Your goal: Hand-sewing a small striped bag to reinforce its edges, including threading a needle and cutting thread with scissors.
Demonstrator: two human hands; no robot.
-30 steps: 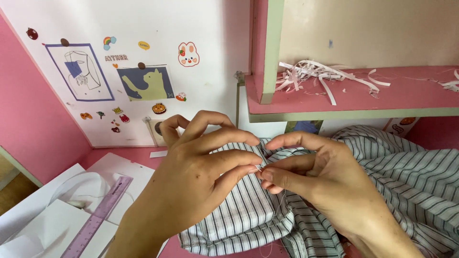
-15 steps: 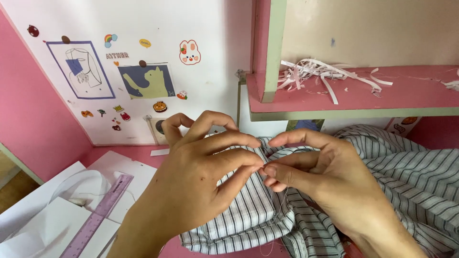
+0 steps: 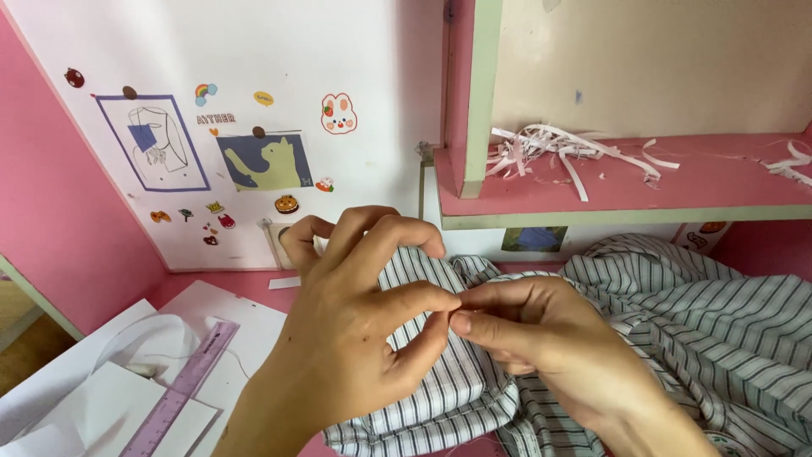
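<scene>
A white cloth with thin dark stripes (image 3: 710, 330) lies bunched across the pink desk, from the centre to the right edge. My left hand (image 3: 355, 338) rests over its left fold, thumb and forefinger pinched together at the middle. My right hand (image 3: 541, 347) comes in from the lower right, and its fingertips meet the left hand's fingertips at the same spot on the cloth. Whether something small is held between the fingertips is too fine to tell. The fold beneath both hands is partly hidden.
A translucent purple ruler (image 3: 182, 389) lies on white paper sheets (image 3: 101, 406) at the lower left. A pink shelf (image 3: 626, 182) with white paper strips (image 3: 558, 148) juts out above the cloth. Stickers and small pictures cover the white wall (image 3: 254, 161) behind.
Both hands have stayed pinched together on the striped cloth. The left hand's fingers have spread a little, with the index finger raised higher over the fold.
</scene>
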